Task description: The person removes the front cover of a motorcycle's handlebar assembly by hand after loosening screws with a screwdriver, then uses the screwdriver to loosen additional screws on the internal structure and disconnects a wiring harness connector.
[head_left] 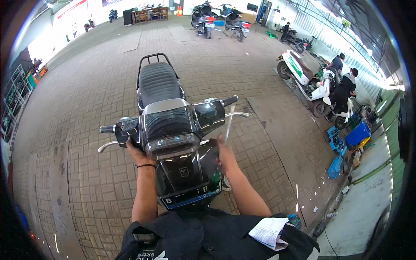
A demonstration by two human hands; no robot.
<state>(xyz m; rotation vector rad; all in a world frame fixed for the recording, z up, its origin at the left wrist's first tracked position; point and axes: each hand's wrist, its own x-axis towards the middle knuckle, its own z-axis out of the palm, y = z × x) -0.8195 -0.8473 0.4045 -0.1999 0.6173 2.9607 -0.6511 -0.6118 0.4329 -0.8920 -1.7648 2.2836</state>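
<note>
In front of me stands a black electric scooter, its headlight (172, 146) and front panel (182, 167) facing me. My left hand (138, 151) grips the handlebar cover (128, 129) from below, beside the headlight; its fingertips are partly hidden. On the headlight's other side, my right hand (225, 154) is closed and slightly blurred by motion. It holds what looks like a screwdriver, with a green handle (215, 177) below the hand and a long pale shaft (230, 121) pointing up past the brake lever (237, 115).
The ridged seat (159, 82) extends away behind the handlebars. At right, two people sit by a white scooter (321, 92), near blue toolboxes (336, 141). More scooters (203, 21) are parked at the back, and a rack (17, 97) stands far left.
</note>
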